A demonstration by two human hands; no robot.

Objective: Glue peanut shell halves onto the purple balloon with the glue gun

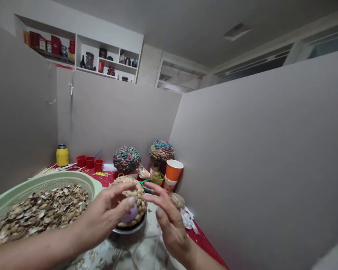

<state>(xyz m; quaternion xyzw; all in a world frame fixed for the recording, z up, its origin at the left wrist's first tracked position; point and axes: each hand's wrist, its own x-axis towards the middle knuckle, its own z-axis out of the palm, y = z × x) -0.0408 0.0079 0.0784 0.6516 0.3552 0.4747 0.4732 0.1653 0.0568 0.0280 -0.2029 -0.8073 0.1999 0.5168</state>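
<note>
A ball (141,204) covered in pale nut shells sits in a small metal bowl (131,230) in front of me. A bare lilac patch (130,214) shows on its near side. My left hand (109,208) is at the ball's left side, fingers bent over the top and thumb apart from them near the lilac patch. On the right side, my right hand (170,219) has its fingers spread, with the tips close to the ball's upper edge. Nothing can be seen held in either hand. Whether the fingertips press on the shells is hard to tell.
A green basket (94,183) of loose shells stands at left. Behind are two colourful shell-covered balls (126,159), red cups (89,162), a yellow jar (62,156) and an orange paper cup (174,170). A twine ball (177,201) lies right. Grey partitions (259,161) enclose the table.
</note>
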